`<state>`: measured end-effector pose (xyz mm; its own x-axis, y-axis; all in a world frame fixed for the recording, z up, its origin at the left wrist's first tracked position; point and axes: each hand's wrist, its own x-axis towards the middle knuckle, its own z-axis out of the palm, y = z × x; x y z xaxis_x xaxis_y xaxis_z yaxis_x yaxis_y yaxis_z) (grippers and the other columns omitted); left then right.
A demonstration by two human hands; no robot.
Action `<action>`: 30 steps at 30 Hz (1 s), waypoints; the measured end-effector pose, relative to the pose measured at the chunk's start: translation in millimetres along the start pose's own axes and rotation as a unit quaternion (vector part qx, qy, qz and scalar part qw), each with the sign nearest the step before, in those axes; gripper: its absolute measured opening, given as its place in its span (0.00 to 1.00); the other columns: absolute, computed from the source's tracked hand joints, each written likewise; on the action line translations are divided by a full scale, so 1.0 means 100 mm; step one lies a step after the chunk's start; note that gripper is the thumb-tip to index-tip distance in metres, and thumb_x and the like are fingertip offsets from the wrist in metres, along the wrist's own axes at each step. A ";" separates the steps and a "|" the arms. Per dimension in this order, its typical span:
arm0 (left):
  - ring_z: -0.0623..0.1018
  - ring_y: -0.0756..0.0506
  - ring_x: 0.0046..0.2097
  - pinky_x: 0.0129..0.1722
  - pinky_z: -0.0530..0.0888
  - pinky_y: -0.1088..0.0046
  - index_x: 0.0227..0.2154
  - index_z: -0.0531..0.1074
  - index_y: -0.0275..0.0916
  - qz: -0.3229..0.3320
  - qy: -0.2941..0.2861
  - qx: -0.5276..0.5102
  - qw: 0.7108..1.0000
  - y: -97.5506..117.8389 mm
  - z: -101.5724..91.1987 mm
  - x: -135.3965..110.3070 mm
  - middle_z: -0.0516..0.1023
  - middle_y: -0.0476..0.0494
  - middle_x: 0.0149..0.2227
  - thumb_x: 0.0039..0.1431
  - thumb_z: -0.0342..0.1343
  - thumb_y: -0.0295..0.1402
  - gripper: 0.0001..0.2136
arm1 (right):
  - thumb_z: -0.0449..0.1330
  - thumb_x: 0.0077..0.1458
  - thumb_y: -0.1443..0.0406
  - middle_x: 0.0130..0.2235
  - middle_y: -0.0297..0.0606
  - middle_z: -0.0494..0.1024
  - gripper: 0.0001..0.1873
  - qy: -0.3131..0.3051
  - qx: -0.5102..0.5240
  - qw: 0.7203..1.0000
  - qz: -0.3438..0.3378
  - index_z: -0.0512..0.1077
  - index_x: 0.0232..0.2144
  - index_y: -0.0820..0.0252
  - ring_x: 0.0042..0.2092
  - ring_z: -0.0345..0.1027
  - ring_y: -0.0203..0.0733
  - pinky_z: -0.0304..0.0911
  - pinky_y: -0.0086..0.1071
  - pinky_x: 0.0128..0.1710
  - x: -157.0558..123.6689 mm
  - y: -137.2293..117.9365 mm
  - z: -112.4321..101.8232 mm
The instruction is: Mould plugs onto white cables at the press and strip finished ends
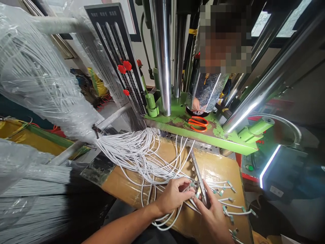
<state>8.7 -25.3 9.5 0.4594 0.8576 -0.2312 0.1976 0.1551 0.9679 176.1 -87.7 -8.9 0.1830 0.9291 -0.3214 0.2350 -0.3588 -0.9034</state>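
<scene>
My left hand [175,195] is closed, thumb and fingers pinching a white cable end with a small greenish connector [192,184] beside a long metal bar. Wrapped along the right side of that narrow metal bar [199,171] is my right hand [212,211], its thumb near the connectors at the bar's lower end. Small pieces line the bar's left edge. A thick bundle of white cables [142,156] spreads over the brown work surface [223,166] from the left. More cable ends with greenish connectors [230,185] lie right of my hands.
Behind the work surface stands a green machine base [215,134] with steel columns [164,51] and orange-handled scissors [199,123] on it. Another person's hand [196,104] shows beyond. Plastic-wrapped cables [38,71] hang at left; a lit lamp [269,166] is at right.
</scene>
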 end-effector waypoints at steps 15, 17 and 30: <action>0.78 0.48 0.29 0.31 0.71 0.75 0.35 0.80 0.35 0.089 -0.007 0.053 0.995 0.08 -0.25 0.12 0.83 0.42 0.31 0.58 0.60 0.34 0.08 | 0.64 0.45 0.46 0.59 0.56 0.72 0.55 0.005 0.061 0.998 0.034 0.58 0.65 0.77 0.60 0.66 0.60 0.62 0.44 0.59 0.07 0.04 -0.04; 0.82 0.46 0.37 0.39 0.74 0.73 0.36 0.82 0.35 0.201 -0.051 0.148 0.967 0.06 -0.25 0.14 0.85 0.40 0.37 0.61 0.56 0.30 0.09 | 0.65 0.44 0.47 0.59 0.55 0.73 0.53 0.010 0.060 0.998 0.032 0.60 0.64 0.76 0.61 0.64 0.60 0.61 0.43 0.59 0.07 0.05 -0.05; 0.81 0.44 0.45 0.46 0.76 0.71 0.47 0.74 0.38 0.274 -0.089 0.397 0.871 -0.08 -0.17 0.20 0.82 0.42 0.43 0.53 0.49 0.19 0.20 | 0.61 0.47 0.48 0.37 0.46 0.80 0.50 0.011 0.018 1.000 0.017 0.61 0.62 0.83 0.34 0.71 0.46 0.69 0.34 0.40 0.07 0.08 -0.03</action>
<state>2.0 -0.9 -1.7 0.7858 0.5960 0.1651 0.4110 -0.7027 0.5808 182.4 -84.3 -17.6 0.2104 0.9142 -0.3464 0.1939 -0.3864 -0.9017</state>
